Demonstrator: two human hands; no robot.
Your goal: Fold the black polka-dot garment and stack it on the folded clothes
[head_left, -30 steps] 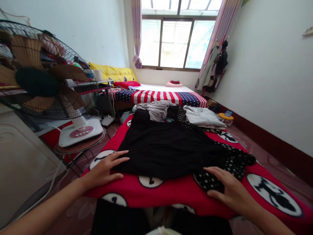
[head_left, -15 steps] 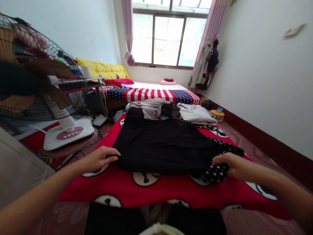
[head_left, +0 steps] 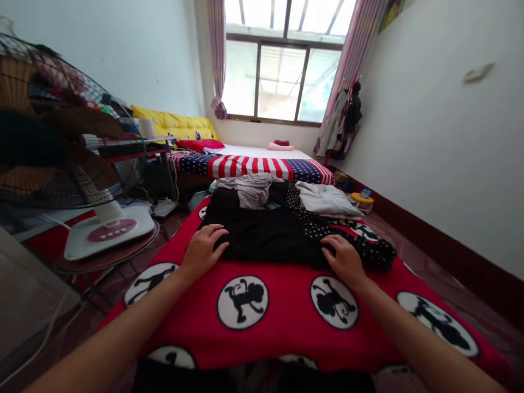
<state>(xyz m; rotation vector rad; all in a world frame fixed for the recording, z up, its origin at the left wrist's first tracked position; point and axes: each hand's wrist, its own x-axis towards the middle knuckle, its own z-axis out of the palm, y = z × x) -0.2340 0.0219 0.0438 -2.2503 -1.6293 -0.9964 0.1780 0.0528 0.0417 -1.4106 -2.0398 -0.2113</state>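
A black garment [head_left: 266,234] with black-and-white polka-dot sleeves lies flat across the red blanket [head_left: 286,295], its near edge a fold line. My left hand [head_left: 204,248] rests on its left end, fingers stretched and apart. At the near right part, beside a dotted sleeve [head_left: 376,251], my right hand [head_left: 343,257] touches the cloth with its fingers spread and slightly bent. Neither hand grips anything. Beyond the black cloth lie a crumpled grey garment [head_left: 254,188] and a folded white garment [head_left: 327,197].
A fan [head_left: 110,229] stands on a round stool [head_left: 118,255] at the left. Behind is a bed with a stars-and-stripes cover [head_left: 254,166]. A small yellow stool [head_left: 362,198] stands near the right wall. Clothes [head_left: 341,120] hang by the window.
The garment's near edge has moved away from me, so the cloth is shorter and more blanket shows. Both hands have let go of its edge, moved inward and forward, and opened on top.
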